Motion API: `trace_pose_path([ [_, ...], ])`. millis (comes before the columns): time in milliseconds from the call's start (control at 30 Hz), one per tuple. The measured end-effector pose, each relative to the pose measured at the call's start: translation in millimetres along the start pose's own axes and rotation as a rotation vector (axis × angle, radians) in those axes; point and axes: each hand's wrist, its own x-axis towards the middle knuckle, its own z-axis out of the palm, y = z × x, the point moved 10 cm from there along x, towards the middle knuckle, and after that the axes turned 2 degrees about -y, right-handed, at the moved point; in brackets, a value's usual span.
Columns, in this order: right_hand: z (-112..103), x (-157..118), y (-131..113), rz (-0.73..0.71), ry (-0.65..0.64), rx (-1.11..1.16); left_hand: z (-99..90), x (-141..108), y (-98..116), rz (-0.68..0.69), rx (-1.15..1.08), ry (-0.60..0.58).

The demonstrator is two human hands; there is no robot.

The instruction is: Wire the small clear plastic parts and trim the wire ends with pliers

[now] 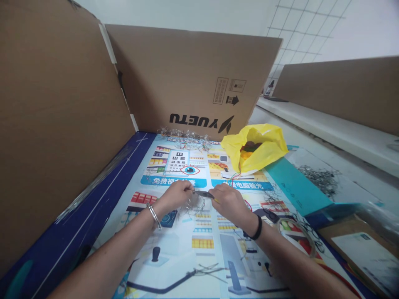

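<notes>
My right hand [229, 203] is closed round the handles of small pliers [204, 194], whose dark jaws point left. Opposite it, my left hand [178, 194] is pinched at the tip of the jaws, on thin wire [195, 204]. Loose thin strands hang in a tangle below the pliers, between both hands. The fingertips of my left hand hide where the wire is held. Under both hands lies a printed poster sheet [183, 249].
Cardboard panels [187, 74] stand behind and at the left. Wire scraps [187, 139] lie along the back. A yellow bag [264, 151] sits back right, near a teal box flap [299, 187]. A wire coil [296, 232] and a wire bundle [202, 272] lie nearer.
</notes>
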Motion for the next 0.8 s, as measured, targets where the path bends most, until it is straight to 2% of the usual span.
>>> trace_pose_path([
  [300, -2, 2, 0, 0.008, 0.024, -0.006, 3.9, -2, 0, -0.039, -0.197, -0.074],
  [600, -4, 0, -2, -0.034, 0.067, -0.046, 3.5, -1, -7, -0.042, -0.185, -0.068],
  [800, -10, 0, -12, -0.085, 0.100, -0.138, 2.3, -1, -3, -0.030, -0.162, -0.058],
])
